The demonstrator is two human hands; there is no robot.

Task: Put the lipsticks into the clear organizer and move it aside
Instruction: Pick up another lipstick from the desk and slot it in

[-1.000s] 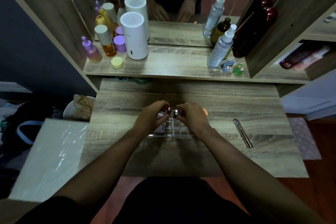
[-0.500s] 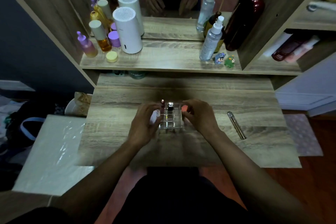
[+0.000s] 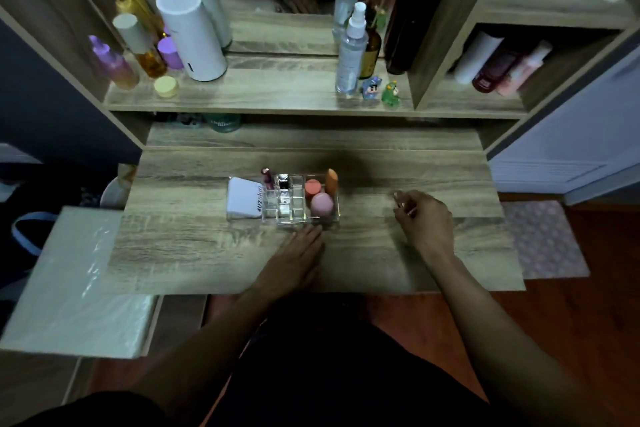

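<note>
The clear organizer (image 3: pixel 284 201) sits mid-desk, two lipsticks (image 3: pixel 266 178) upright at its 11 o'clock; the left hand (image 3: pixel 294 258) lies flat, open, at its 6 o'clock edge; the right hand (image 3: pixel 424 215), at 3 o'clock, seems pinched on a blurred slim lipstick (image 3: pixel 398 199); a careless nudge could topple the standing tubes.

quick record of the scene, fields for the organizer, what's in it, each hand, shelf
organizer: clear organizer on the wooden desk, mid-desk
contents: two lipsticks upright in the back grid slots; white pouch on the left; pink and orange sponges on the right
left hand: left hand flat on the desk, fingertips at the organizer's near edge
right hand: right hand right of the organizer, pinching a thin item, blurred
shelf: white cylinder, spray bottle, two figurines
</note>
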